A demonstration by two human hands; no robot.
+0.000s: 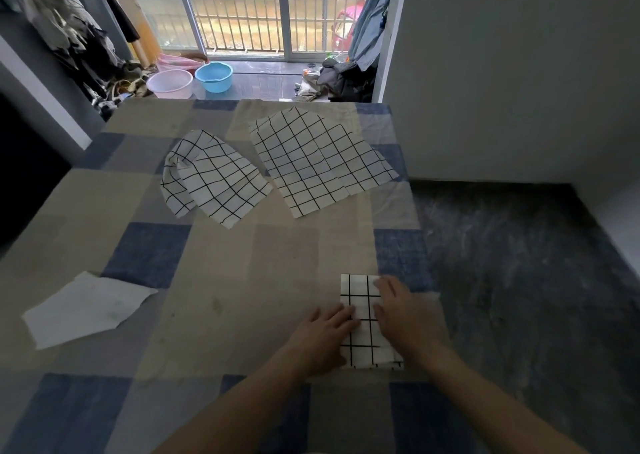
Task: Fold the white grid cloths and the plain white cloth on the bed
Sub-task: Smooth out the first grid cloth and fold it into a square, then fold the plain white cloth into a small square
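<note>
Both hands are flat on a small folded grid cloth [363, 318] at about five o'clock on the bed [242, 263], near its right edge. The left hand [323, 339] lies with straight fingers across the cloth's left side; the right hand [401, 315] rests spread and relaxed over its right side. Neither is gripping, just pressing.

It looks like the last smoothing of this fold. To do it well, I'd say stroke outward from the middle toward the edges so trapped air and ridges leave, and keep the grid lines running square so the layers stay stacked. The lower right corner shows a slight stagger of layers worth nudging flush.

Three pieces seem to wait. A rumpled grid cloth [211, 180] sits at eleven o'clock, a flatter grid cloth [318, 163] beside it at one o'clock, nearly touching. The plain white cloth [86, 308] lies open at eight o'clock, well apart from the hands.
</note>
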